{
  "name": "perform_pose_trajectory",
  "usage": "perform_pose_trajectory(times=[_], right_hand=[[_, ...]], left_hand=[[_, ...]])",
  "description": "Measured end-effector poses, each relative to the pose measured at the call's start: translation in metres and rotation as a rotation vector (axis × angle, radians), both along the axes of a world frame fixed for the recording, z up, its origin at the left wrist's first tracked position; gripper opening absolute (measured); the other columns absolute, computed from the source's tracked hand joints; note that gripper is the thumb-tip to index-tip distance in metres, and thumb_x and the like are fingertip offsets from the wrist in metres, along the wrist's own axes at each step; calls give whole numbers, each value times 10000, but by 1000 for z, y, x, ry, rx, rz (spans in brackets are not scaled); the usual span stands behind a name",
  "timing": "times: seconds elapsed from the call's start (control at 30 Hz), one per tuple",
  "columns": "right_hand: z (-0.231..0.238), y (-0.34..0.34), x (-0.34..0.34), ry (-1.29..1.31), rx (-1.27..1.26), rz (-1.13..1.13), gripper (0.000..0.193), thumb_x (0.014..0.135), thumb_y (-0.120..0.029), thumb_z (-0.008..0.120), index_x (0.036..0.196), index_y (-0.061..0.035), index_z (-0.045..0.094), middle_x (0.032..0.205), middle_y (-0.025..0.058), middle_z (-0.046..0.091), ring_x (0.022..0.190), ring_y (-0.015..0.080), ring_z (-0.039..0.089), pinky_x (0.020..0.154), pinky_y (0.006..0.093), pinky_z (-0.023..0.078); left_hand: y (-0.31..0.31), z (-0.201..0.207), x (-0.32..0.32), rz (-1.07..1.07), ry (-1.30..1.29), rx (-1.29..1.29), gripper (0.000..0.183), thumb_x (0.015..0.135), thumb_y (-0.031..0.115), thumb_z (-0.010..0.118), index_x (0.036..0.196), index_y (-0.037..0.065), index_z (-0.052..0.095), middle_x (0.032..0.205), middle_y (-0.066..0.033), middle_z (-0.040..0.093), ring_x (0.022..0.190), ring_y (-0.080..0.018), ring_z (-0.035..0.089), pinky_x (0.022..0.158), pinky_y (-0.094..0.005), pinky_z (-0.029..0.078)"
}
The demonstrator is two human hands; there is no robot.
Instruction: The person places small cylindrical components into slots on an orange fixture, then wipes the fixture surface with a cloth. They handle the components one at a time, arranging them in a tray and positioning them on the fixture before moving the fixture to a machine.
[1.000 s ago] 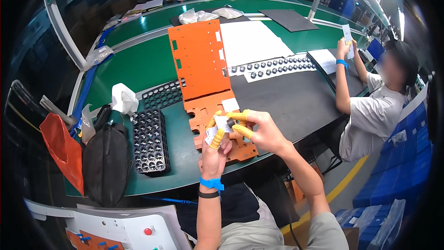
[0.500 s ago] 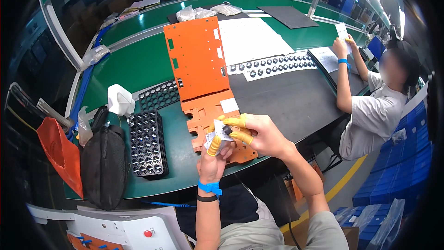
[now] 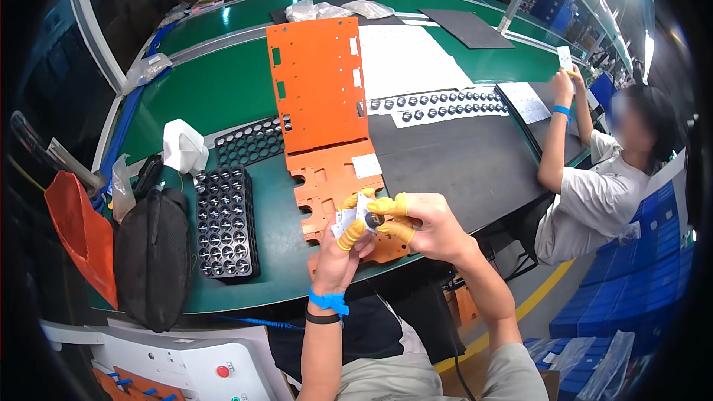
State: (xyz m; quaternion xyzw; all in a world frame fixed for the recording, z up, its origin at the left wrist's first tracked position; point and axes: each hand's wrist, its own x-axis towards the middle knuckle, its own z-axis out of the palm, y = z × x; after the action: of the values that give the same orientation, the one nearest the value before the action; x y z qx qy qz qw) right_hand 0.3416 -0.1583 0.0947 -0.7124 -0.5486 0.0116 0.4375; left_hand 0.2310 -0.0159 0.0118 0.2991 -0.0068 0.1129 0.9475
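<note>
Above the near end of the orange hinged fixture (image 3: 336, 167), my left hand (image 3: 338, 256) grips a small white bent plate (image 3: 362, 206). A black round knob (image 3: 374, 220) sits against the plate's right face, and the yellow-covered fingertips of my right hand (image 3: 440, 229) close around it. Whether the knob is fixed to the plate, I cannot tell. Yellow finger covers are on both hands. The fixture's orange lid (image 3: 316, 85) stands raised at the far side. Another white plate (image 3: 366, 166) lies on the fixture's base.
A black tray of round parts (image 3: 226, 226) stands to the left, near an emptier black tray (image 3: 249, 142) and a white jug (image 3: 184, 146). Knobs sit in rows on white strips (image 3: 445, 109). A black bag (image 3: 154, 260) lies at left. A co-worker (image 3: 601, 193) sits at right holding a white plate.
The plate and knob have turned in my hands, so the knob's dark round end shows more. My view has shifted slightly. The co-worker's raised hands have moved a little right and down.
</note>
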Motion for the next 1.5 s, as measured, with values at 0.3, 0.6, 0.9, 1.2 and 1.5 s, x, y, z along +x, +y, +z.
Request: perform_pose_trajectory(times=[0.3, 0.6, 0.9, 1.2, 1.5], right_hand=[[4, 1, -3, 41, -47, -51, 322, 808, -44, 783, 1122, -35, 713, 819, 111, 692, 643, 230, 642, 590, 308, 501], [5, 1, -5, 116, -104, -78, 316, 804, -49, 790, 1110, -34, 711, 812, 100, 685, 617, 213, 617, 573, 296, 486], [6, -10, 3, 54, -51, 25, 303, 787, -52, 805, 1071, -19, 705, 929, 148, 725, 752, 303, 706, 667, 333, 553], [9, -9, 2, 47, -98, -1, 282, 803, -94, 807, 1046, -3, 698, 874, 153, 706, 674, 272, 675, 601, 323, 515], [5, -8, 6, 116, -33, 54, 280, 814, -88, 810, 1051, 8, 696, 866, 161, 706, 695, 264, 693, 608, 328, 530]], left_hand=[[0, -2, 0, 1, 17, 22, 415, 1057, 299, 497, 1388, 50, 466, 969, 21, 565, 681, -67, 404, 598, -237, 385], [0, 8, 1, -7, 37, -93, 415, 942, 176, 706, 1276, 18, 517, 891, 10, 532, 672, -63, 450, 581, -232, 395], [0, 4, 0, -93, 44, -34, 527, 938, 219, 723, 1372, 25, 495, 1019, 0, 595, 724, -69, 497, 589, -235, 408], [1, 8, 1, -116, 60, -46, 532, 957, 278, 699, 1382, 27, 499, 981, 26, 567, 681, -46, 422, 590, -222, 397], [2, 3, 2, -141, 55, -62, 537, 959, 252, 696, 1394, 22, 482, 962, 32, 552, 677, -49, 407, 591, -223, 397]])
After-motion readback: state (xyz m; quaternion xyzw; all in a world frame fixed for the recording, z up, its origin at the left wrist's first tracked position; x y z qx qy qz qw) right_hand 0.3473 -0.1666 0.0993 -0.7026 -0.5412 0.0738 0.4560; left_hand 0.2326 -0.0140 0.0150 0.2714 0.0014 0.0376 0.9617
